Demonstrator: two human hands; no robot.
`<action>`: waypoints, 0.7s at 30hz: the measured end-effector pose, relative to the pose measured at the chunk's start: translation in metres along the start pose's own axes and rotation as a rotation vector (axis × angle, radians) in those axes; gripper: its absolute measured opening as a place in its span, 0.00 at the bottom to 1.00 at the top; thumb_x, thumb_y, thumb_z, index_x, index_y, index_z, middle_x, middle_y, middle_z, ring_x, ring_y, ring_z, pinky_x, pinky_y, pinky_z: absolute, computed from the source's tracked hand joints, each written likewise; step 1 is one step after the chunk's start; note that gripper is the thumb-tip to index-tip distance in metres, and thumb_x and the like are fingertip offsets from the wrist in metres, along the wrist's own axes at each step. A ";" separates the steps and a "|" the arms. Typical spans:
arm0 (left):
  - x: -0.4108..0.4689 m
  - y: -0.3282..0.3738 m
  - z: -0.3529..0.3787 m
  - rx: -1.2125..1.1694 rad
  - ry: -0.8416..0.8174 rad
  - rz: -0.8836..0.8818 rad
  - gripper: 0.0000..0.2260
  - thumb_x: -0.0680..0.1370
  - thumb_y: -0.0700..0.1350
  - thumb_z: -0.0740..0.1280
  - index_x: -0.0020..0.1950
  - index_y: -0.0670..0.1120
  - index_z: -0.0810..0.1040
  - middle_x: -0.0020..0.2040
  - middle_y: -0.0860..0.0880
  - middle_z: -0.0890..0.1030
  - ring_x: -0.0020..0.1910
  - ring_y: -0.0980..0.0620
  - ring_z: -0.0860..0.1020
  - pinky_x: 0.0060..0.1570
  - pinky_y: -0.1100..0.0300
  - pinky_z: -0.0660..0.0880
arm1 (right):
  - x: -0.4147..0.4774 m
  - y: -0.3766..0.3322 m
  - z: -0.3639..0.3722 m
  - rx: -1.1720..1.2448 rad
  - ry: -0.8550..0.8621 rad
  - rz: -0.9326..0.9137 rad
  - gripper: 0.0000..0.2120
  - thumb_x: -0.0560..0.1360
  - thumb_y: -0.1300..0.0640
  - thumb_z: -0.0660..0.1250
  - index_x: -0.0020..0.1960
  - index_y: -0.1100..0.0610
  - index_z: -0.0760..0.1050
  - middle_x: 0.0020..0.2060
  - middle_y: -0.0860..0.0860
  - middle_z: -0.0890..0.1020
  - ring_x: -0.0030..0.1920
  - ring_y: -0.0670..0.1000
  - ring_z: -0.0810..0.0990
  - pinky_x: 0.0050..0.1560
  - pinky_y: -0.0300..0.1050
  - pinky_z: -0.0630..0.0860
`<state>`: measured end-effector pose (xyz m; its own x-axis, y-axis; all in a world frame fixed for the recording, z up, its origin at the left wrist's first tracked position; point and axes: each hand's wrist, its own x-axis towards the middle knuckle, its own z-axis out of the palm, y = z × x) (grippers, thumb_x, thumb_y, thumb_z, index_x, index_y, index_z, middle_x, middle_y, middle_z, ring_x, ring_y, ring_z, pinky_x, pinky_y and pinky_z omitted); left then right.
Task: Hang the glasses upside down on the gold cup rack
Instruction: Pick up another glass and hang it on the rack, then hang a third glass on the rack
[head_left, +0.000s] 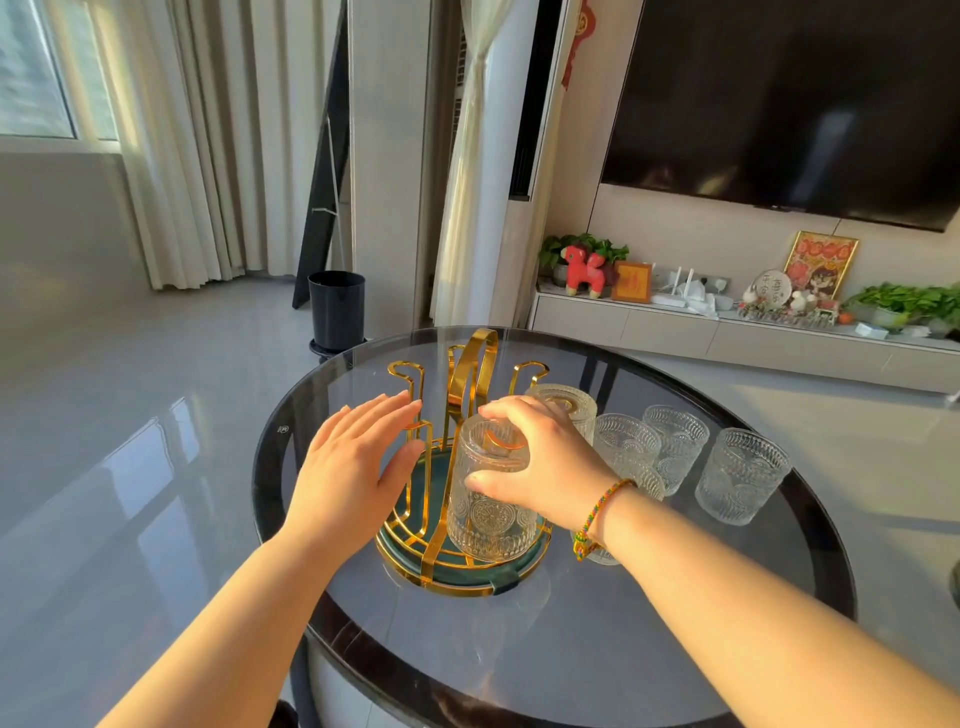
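Note:
The gold cup rack with a green base tray stands in the middle of the round glass table. An embossed clear glass sits upside down over a front peg of the rack. My right hand grips that glass near its upturned base. A second glass hangs upside down on a peg behind my right hand. My left hand is flat with fingers apart, resting against the rack's left pegs and holding nothing. Three glasses stand upright to the right: one, another and the farthest.
A further glass shows partly under my right wrist. A black bin stands on the floor beyond the table. A low TV console with plants and ornaments runs along the right wall.

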<state>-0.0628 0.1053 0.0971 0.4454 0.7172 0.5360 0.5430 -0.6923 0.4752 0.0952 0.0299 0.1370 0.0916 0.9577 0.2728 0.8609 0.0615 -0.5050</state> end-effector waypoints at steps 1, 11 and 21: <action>0.000 0.000 -0.001 0.004 -0.003 0.003 0.23 0.71 0.54 0.53 0.63 0.47 0.69 0.66 0.46 0.71 0.68 0.45 0.65 0.67 0.50 0.55 | -0.001 0.001 0.000 0.006 0.007 -0.006 0.30 0.65 0.50 0.70 0.64 0.51 0.64 0.65 0.50 0.68 0.65 0.49 0.61 0.61 0.41 0.59; -0.001 0.011 0.000 0.000 0.023 -0.002 0.28 0.70 0.57 0.49 0.67 0.47 0.63 0.70 0.47 0.66 0.71 0.47 0.59 0.67 0.56 0.47 | -0.027 0.026 -0.008 0.121 0.276 -0.058 0.27 0.64 0.54 0.72 0.60 0.53 0.68 0.55 0.44 0.70 0.57 0.42 0.63 0.57 0.28 0.58; 0.017 0.054 0.012 -0.086 0.035 0.149 0.27 0.74 0.59 0.52 0.70 0.48 0.55 0.73 0.49 0.57 0.69 0.56 0.52 0.65 0.59 0.48 | -0.077 0.115 0.016 0.355 0.681 0.333 0.30 0.63 0.61 0.73 0.60 0.51 0.63 0.57 0.50 0.68 0.54 0.49 0.68 0.56 0.42 0.65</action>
<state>-0.0172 0.0814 0.1234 0.4910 0.6037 0.6280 0.4090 -0.7963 0.4457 0.1794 -0.0323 0.0451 0.6939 0.5693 0.4409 0.5368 -0.0010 -0.8437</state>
